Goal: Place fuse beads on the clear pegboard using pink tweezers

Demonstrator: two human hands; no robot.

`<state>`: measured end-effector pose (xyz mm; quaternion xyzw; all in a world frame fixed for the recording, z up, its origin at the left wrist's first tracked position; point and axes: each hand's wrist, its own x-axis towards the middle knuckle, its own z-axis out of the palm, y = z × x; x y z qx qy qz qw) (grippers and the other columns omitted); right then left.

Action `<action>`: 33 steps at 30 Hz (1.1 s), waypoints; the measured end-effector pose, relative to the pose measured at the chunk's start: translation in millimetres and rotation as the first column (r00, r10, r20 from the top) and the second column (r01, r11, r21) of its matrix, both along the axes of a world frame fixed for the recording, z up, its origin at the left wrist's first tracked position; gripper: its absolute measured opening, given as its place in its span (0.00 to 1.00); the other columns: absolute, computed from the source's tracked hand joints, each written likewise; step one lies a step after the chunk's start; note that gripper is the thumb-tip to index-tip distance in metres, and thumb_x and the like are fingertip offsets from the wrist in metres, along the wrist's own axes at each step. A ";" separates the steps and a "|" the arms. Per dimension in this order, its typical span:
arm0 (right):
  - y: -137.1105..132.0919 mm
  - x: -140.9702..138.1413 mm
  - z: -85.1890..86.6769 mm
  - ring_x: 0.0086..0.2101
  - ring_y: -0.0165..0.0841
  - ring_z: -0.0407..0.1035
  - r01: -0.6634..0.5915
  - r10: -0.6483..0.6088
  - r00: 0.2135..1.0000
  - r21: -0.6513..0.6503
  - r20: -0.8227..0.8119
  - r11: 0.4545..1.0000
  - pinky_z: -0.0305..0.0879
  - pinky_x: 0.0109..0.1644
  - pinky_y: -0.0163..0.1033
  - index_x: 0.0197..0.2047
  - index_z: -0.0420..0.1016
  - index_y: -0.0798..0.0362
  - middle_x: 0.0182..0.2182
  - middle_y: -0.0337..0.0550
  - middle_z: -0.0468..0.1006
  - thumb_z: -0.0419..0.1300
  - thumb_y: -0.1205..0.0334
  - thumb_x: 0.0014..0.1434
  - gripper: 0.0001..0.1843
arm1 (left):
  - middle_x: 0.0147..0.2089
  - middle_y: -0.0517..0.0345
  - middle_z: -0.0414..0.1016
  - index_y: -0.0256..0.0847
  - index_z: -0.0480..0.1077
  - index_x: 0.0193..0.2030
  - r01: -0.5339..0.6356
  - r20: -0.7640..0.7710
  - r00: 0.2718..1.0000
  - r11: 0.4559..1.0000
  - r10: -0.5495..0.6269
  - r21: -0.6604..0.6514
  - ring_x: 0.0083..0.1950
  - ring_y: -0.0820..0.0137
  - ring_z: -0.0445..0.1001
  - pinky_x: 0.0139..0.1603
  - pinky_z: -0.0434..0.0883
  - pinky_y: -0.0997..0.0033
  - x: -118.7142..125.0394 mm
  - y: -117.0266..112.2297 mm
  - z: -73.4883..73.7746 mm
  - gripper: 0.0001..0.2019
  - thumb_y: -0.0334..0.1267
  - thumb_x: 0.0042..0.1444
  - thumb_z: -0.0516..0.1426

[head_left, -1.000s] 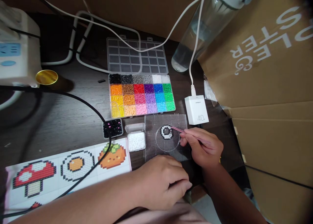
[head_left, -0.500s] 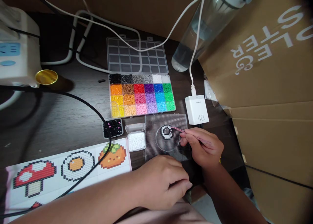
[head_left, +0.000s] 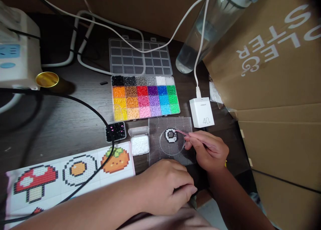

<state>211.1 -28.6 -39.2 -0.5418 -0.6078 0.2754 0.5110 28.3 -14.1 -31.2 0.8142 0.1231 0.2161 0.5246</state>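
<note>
My right hand [head_left: 207, 150] pinches pink tweezers [head_left: 187, 134], their tip at a small black-and-white bead figure [head_left: 171, 135] on the clear pegboard [head_left: 160, 126]. My left hand [head_left: 167, 186] lies curled at the pegboard's near edge, fingers folded in; I cannot see anything in them. Left of the pegboard stand a small open box of white beads [head_left: 139, 145] and a small box of black beads [head_left: 115, 131]. Behind them is the open tray of sorted coloured beads [head_left: 145, 97], its clear lid [head_left: 139, 57] folded back.
A pattern sheet [head_left: 65, 176] with mushroom, egg and orange pictures lies at the near left, a black cable [head_left: 82, 104] crossing it. A white charger [head_left: 202, 112] and its cord, a clear bottle [head_left: 200, 39], cardboard boxes [head_left: 276, 89] and a white device [head_left: 15, 49] ring the dark table.
</note>
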 end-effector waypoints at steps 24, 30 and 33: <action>-1.3 0.4 -0.6 0.24 0.30 0.74 -0.006 0.007 1.000 0.009 -0.005 1.000 0.74 0.28 0.37 0.47 0.81 0.49 0.26 0.40 0.81 0.60 0.76 0.59 0.18 | 0.24 0.58 0.71 0.38 0.72 0.28 -0.001 -0.001 1.000 1.000 0.001 0.006 0.26 0.73 0.67 0.33 0.68 0.71 -0.3 -0.2 1.0 0.16 0.34 0.64 0.49; -1.0 0.5 -0.7 0.24 0.30 0.74 -0.022 0.022 1.000 -0.002 0.008 1.000 0.74 0.28 0.37 0.47 0.81 0.49 0.26 0.40 0.81 0.60 0.76 0.58 0.18 | 0.24 0.58 0.72 0.38 0.72 0.28 -0.005 0.005 1.000 1.000 0.005 0.000 0.26 0.73 0.67 0.32 0.68 0.71 -0.3 -0.7 -0.2 0.15 0.34 0.64 0.49; -0.6 0.4 -0.4 0.24 0.30 0.74 -0.021 0.021 1.000 -0.003 0.009 1.000 0.73 0.28 0.36 0.47 0.81 0.49 0.26 0.40 0.81 0.60 0.77 0.58 0.18 | 0.24 0.58 0.71 0.37 0.72 0.28 -0.004 0.006 1.000 1.000 0.004 0.001 0.26 0.73 0.66 0.32 0.67 0.71 -0.2 -0.5 0.2 0.16 0.34 0.64 0.49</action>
